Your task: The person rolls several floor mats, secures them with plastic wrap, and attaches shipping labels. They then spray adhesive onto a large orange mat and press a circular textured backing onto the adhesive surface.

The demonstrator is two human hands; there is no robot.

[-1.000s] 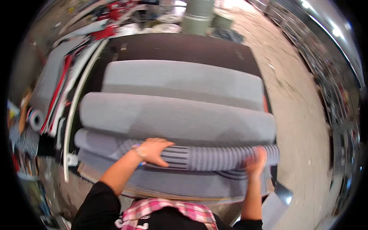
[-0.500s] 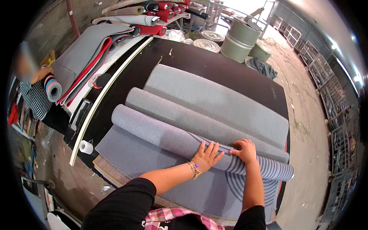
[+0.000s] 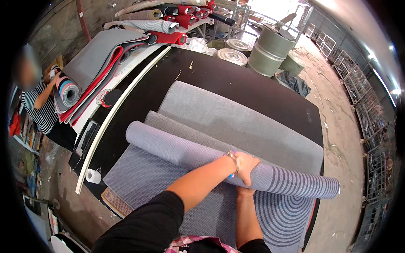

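A grey-lilac rolled rug (image 3: 177,141) lies aslant across the stack, with dark stripes along its right part. My left hand (image 3: 245,165) lies over the top of the roll, its fingers curled to the far side and partly hidden. My right hand (image 3: 245,192) is below it at the near side, the fingers hidden under the roll. In front lies a flat grey rug (image 3: 160,179) with dark concentric rings at its lower right. Behind the roll, another grey textured rug (image 3: 236,107) is spread, with a darker fold between.
A black table (image 3: 202,65) bears the rugs; the roll's end overhangs its right edge. A white tape roll (image 3: 93,176) sits beside a pale strip (image 3: 105,120). At left a person in stripes (image 3: 40,111) handles a rolled mat (image 3: 68,90). Green drums (image 3: 266,50) stand behind.
My left hand has slid right and curled over the roll. My right hand has moved to its near underside. The roll has shifted right. The person at left has turned the striped mat.
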